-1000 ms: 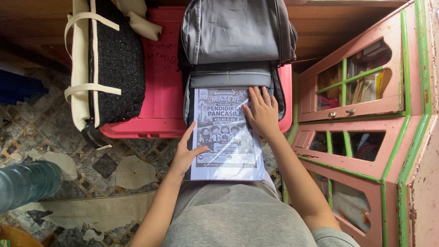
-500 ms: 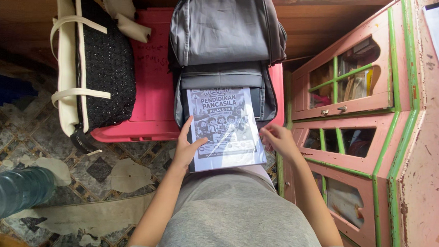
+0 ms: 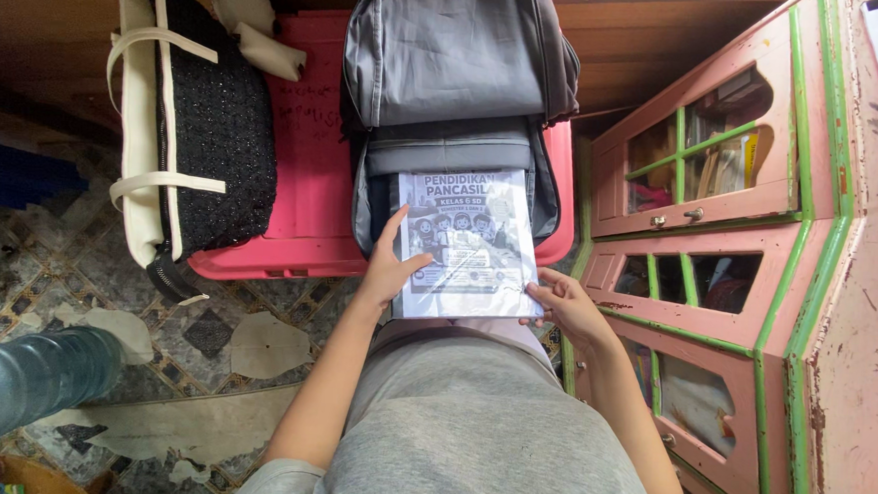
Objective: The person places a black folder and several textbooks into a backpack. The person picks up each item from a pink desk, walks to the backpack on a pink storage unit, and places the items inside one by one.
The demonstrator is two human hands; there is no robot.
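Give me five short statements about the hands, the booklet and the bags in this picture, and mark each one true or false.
1. Both hands hold the booklet. True: the left hand grips its left edge and the right hand its lower right corner.
2. The grey backpack is zipped shut. False: it lies open, and the booklet's top end is at its opening.
3. The backpack rests on a red plastic bin. True.
4. The black-and-cream bag lies to the right of the backpack. False: it lies to its left.
5. A pink cabinet with green trim stands beside the right hand. True.
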